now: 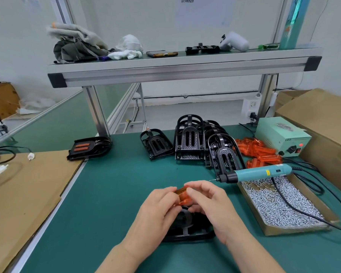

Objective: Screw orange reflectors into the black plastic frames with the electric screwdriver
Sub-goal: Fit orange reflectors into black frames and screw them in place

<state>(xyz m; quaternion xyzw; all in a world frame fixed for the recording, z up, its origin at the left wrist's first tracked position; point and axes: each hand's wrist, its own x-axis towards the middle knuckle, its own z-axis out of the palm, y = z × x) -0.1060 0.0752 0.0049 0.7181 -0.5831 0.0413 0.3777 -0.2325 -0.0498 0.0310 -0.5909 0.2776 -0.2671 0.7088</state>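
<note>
While both hands meet near the middle of the flat green table mat (116, 194), they pinch one small orange plastic reflector (182, 196) between them. The left hand (158, 205) holds its left end with curled fingers and thumb. The right hand (211, 203) holds its right end the same way, so the two hands are close together and clamped on it. Right under the hands, a black plastic frame (187, 231) lies on the mat, partly hidden by the hands and wrists. The reflector is held just above this frame, but whether the two touch cannot be told. To the right, a long blue-green electric screwdriver (262, 172) with a black tip rests across the far end of a shallow brown cardboard tray (295, 231). The tray is full of small silver screws (274, 205), and the tool's black cord runs over them. Farther away stands a bunch of empty black plastic frames (189, 142), some stacked and upright. Just to the right of them lies a heap of orange plastic reflectors (258, 152), next to a pale green metal power box (282, 136) with a red light. At the far left edge of the mat, one black frame with two orange strips (89, 147) lies flat, partly on a big brown cardboard sheet (28, 194). A large brown cardboard box (327, 119) sits at the right. Above the table, a grey metal shelf (175, 64) holds cloths, a phone and a white tool.
</note>
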